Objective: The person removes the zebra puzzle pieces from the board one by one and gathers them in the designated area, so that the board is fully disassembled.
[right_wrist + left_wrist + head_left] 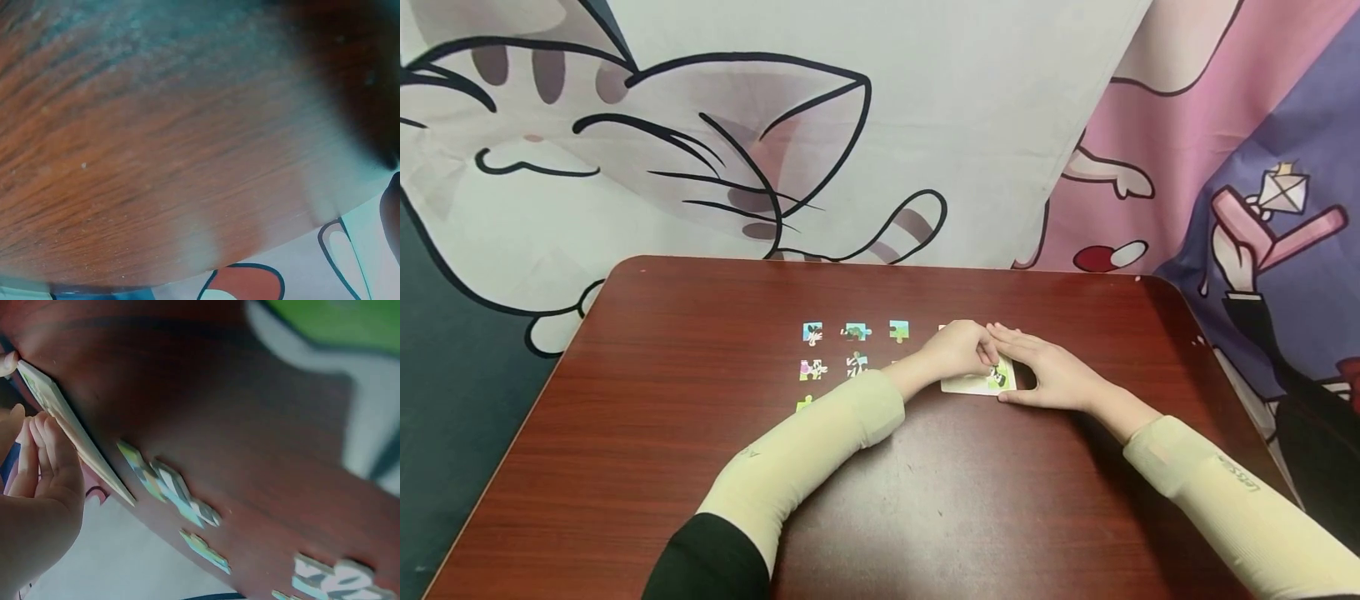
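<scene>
A pale, flat puzzle board [961, 385] lies on the table, partly covered by both hands. My left hand [958, 350] reaches over it with bent fingers, and its fingertips meet the board near a green and black-and-white puzzle piece [997, 377]. Whether the fingers pinch this piece or only press it is hidden. In the left wrist view, the left hand [47, 462] has thumb and fingertips close together at the board [81, 440]. My right hand [1056, 372] rests at the board's right side, fingers extended along the top and thumb at the lower corner.
Several loose puzzle pieces [856, 331] lie in rows left of the board, some partly behind the left forearm. The brown table [700, 350] meets a cloth with a cat drawing [820, 167] at its far edge. A pink and purple cloth [1187, 167] hangs at the right.
</scene>
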Available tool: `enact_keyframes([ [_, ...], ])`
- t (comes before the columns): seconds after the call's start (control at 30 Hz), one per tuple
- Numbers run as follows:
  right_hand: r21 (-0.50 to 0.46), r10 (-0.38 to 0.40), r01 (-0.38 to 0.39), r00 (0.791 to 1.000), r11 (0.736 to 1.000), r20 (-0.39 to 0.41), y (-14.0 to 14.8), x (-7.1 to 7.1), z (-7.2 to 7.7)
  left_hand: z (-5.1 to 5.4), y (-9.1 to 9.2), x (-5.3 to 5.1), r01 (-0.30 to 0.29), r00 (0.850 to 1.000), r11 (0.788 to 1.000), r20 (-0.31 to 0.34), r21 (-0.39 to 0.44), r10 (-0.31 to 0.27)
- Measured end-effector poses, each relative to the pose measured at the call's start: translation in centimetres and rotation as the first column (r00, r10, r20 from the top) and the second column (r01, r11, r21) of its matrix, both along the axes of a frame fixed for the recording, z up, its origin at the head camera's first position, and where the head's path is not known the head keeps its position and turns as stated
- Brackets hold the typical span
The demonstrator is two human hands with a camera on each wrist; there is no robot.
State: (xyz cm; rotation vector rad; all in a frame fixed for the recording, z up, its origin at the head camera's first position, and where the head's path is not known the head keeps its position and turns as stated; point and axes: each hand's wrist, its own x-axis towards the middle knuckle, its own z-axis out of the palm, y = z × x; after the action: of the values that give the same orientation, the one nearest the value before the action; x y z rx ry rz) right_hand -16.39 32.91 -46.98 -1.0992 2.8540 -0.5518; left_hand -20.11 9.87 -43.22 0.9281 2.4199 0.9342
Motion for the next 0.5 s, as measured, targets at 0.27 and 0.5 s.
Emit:
enact_keyframes([
  [0.27,0.000,0.004,-0.004,1.000,1.000,-0.005,0.00,-0.12,0.07,-0.59,0.61,-0.16,-0.050,0.999,0.997,-0.016,-0.058,0.049],
  [0.5,-0.006,0.006,-0.006,1.000,1.000,-0.005,0.11,-0.01,0.00,-0.71,1.01,-0.19,-0.040,0.998,0.992,-0.059,-0.123,0.033],
])
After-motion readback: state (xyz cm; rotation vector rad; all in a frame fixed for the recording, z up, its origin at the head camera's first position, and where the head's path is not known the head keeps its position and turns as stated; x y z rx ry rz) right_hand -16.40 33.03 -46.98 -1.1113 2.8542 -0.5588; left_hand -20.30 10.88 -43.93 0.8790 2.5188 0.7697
